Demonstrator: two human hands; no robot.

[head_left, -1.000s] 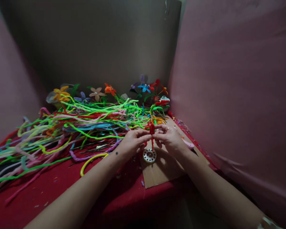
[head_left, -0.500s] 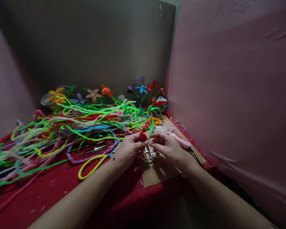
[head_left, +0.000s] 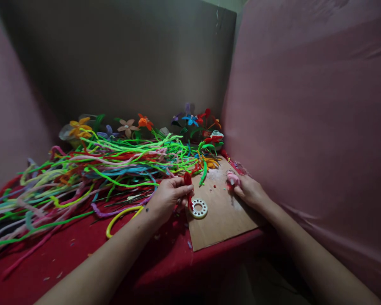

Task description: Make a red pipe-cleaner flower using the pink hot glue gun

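Note:
Between the fingertips of my left hand (head_left: pixel 169 194) is a red pipe cleaner piece (head_left: pixel 187 179), bent into a petal-like loop with its lower end hanging down. My right hand (head_left: pixel 253 192) is wrapped round a pink glue gun (head_left: pixel 233 178) over the right side of a cardboard sheet (head_left: pixel 224 226); most of its handle is hidden in the palm. A pale disc with a ring of holes (head_left: pixel 204 211) lies flat on the cardboard, just right of my left fingers. Scissors with a yellow handle (head_left: pixel 112 222) lie partly hidden behind my left wrist.
A big heap of coloured pipe cleaners (head_left: pixel 114 161) spreads over the red cloth (head_left: pixel 165 262) at left. Pipe cleaner flowers (head_left: pixel 127 127) stand along the back. Orange petals (head_left: pixel 211 162) and a green piece (head_left: pixel 203 173) lie at the cardboard's far end. A pink wall (head_left: pixel 305 118) bounds the right.
My right hand has moved away from the red piece to the right and taken hold of the glue gun, which lay on the cardboard. My left hand keeps the red piece, shifted slightly left.

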